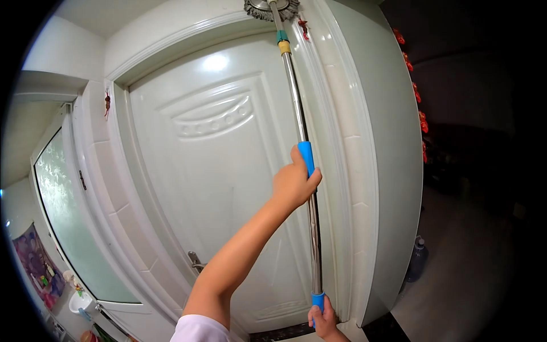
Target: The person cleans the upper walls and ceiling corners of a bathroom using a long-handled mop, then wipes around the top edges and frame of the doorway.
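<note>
A spin mop (297, 102) with a steel pole stands raised almost upright in front of a white door. Its round grey string head (256, 10) is at the top edge of the view, against the wall above the door frame, partly cut off. My left hand (295, 179) is closed around the blue grip in the middle of the pole. Lower down, my right hand (323, 320) wraps the blue end of the pole near the bottom edge. Green and yellow collars (284, 43) join the pole below the head.
Behind the pole is the shut white door (211, 154) with a metal handle (196, 261). Small red ornaments hang on both sides of the frame. A frosted glass door (80, 216) and a sink (81, 303) are at left. A large bottle (417, 259) stands on the floor at right.
</note>
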The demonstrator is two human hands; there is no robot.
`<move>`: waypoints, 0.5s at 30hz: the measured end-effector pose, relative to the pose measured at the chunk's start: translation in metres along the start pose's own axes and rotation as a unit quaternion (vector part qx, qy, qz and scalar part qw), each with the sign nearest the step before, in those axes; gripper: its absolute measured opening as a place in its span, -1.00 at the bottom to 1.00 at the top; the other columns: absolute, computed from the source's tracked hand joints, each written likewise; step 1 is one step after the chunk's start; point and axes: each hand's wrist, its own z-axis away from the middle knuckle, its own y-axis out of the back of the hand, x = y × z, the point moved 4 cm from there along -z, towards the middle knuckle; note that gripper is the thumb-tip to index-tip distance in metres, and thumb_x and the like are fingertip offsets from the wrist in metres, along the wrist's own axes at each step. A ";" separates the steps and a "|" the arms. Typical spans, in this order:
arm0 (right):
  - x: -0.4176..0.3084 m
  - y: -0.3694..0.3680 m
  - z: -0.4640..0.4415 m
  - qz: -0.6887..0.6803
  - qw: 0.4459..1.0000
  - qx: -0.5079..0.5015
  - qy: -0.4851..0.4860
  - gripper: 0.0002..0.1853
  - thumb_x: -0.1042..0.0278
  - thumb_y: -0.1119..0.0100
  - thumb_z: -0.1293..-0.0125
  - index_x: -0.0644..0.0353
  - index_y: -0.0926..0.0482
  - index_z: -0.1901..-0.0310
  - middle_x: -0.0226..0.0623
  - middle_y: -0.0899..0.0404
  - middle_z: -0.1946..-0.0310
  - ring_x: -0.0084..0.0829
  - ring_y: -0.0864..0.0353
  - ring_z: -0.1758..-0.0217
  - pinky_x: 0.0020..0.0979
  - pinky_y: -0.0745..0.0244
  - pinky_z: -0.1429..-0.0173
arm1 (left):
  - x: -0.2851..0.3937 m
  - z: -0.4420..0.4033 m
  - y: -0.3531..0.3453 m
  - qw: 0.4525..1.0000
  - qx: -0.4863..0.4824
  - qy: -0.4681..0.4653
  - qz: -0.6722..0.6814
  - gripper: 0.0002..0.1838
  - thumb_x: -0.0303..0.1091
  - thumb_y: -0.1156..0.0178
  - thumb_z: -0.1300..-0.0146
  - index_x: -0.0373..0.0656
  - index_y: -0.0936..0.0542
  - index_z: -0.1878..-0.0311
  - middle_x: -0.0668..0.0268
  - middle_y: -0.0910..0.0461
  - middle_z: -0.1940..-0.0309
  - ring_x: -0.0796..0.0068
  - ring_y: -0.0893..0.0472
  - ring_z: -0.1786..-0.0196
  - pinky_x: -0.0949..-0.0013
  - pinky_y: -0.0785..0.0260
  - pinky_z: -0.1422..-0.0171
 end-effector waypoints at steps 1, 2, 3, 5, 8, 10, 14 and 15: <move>0.005 -0.005 0.001 -0.010 1.000 0.001 0.024 -0.44 0.25 0.07 -0.41 0.20 -0.02 -0.35 -0.48 -0.34 0.59 -0.65 -0.29 0.66 -0.60 -0.26 0.60 | -0.006 0.003 0.000 1.000 0.009 -0.003 -0.010 -0.25 -0.09 -0.01 -0.18 -0.44 0.01 -0.25 0.11 -0.53 0.62 0.05 -0.57 0.51 0.14 -0.40 0.37; 0.009 -0.008 0.002 -0.009 1.000 -0.003 0.024 -0.44 0.25 0.07 -0.41 0.20 -0.02 -0.35 -0.48 -0.34 0.59 -0.65 -0.29 0.66 -0.60 -0.26 0.60 | -0.011 0.006 0.001 1.000 0.018 -0.006 -0.020 -0.24 -0.08 -0.01 -0.19 -0.43 0.01 -0.26 0.11 -0.53 0.61 0.05 -0.57 0.51 0.13 -0.39 0.37; 0.013 -0.008 0.003 -0.002 1.000 0.003 0.030 -0.46 0.23 0.07 -0.42 0.22 -0.06 -0.33 -0.47 -0.34 0.61 -0.64 -0.30 0.67 -0.59 -0.27 0.60 | -0.016 0.011 0.002 1.000 0.021 -0.004 -0.021 -0.24 -0.08 -0.01 -0.19 -0.43 0.01 -0.26 0.11 -0.53 0.61 0.05 -0.57 0.51 0.13 -0.39 0.37; 0.015 -0.010 0.004 0.005 0.999 0.009 0.036 -0.48 0.22 0.08 -0.42 0.25 -0.09 -0.31 -0.47 -0.34 0.62 -0.64 -0.31 0.68 -0.58 -0.28 0.60 | -0.024 0.020 0.005 1.000 0.017 0.016 -0.012 -0.24 -0.06 -0.02 -0.19 -0.42 0.00 -0.26 0.09 -0.54 0.59 0.04 -0.57 0.50 0.12 -0.39 0.37; 0.016 -0.011 0.007 0.052 0.997 -0.002 0.048 -0.48 0.20 0.07 -0.41 0.26 -0.11 -0.30 -0.47 -0.35 0.65 -0.64 -0.30 0.70 -0.57 -0.27 0.62 | -0.039 0.030 0.014 0.998 0.056 0.027 -0.008 -0.23 -0.05 -0.03 -0.19 -0.44 -0.01 -0.24 0.06 -0.54 0.58 0.02 -0.56 0.50 0.12 -0.39 0.37; 0.017 -0.012 0.010 0.070 0.996 -0.013 0.054 -0.48 0.21 0.07 -0.41 0.28 -0.13 -0.29 -0.47 -0.35 0.67 -0.65 -0.29 0.71 -0.56 -0.26 0.63 | -0.051 0.038 0.023 0.997 0.071 0.023 -0.005 -0.24 -0.06 -0.04 -0.19 -0.44 0.00 -0.23 0.07 -0.53 0.59 0.05 -0.56 0.52 0.14 -0.38 0.39; 0.013 -0.021 0.012 0.078 0.996 -0.042 0.006 -0.47 0.23 0.06 -0.40 0.27 -0.12 -0.31 -0.47 -0.35 0.67 -0.65 -0.28 0.71 -0.56 -0.25 0.63 | -0.068 0.060 0.049 0.993 0.076 0.072 0.061 -0.25 -0.09 -0.04 -0.18 -0.39 0.04 -0.24 0.15 -0.50 0.63 0.12 -0.55 0.54 0.19 -0.35 0.44; 0.011 -0.023 0.011 0.074 0.995 -0.062 -0.021 -0.47 0.23 0.06 -0.40 0.24 -0.12 -0.32 -0.47 -0.35 0.67 -0.65 -0.28 0.71 -0.56 -0.24 0.63 | -0.074 0.065 0.053 0.990 0.096 0.068 0.072 -0.26 -0.11 -0.05 -0.18 -0.38 0.03 -0.24 0.16 -0.50 0.62 0.14 -0.55 0.54 0.20 -0.35 0.44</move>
